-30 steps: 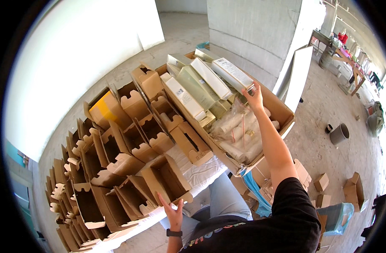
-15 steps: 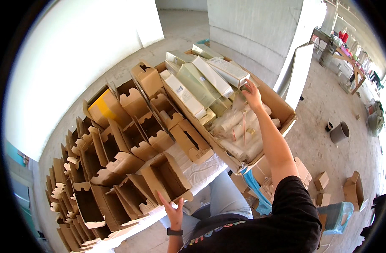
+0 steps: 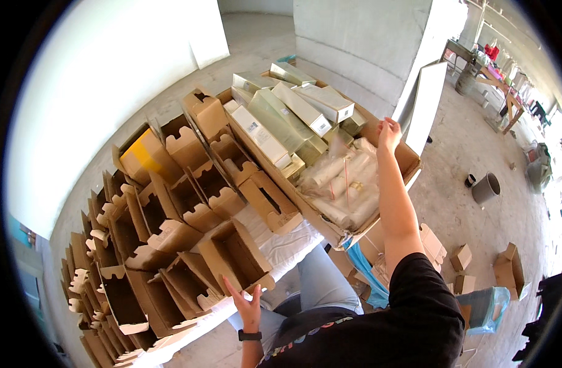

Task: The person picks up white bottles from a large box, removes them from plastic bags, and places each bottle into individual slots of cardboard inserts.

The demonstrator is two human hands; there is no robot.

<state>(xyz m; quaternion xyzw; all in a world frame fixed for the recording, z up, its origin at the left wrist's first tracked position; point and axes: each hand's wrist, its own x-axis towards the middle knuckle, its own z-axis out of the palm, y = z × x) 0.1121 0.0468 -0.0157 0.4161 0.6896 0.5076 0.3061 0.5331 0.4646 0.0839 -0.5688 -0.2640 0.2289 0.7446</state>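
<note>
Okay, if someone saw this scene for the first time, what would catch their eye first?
Probably the rows of open brown cardboard boxes packed together across the left and centre of the table. Next, the large carton at upper right, holding long pale product boxes and clear bags of white tubes; the right hand reaches over its far side. The left hand hovers open near the closest open box.
</note>
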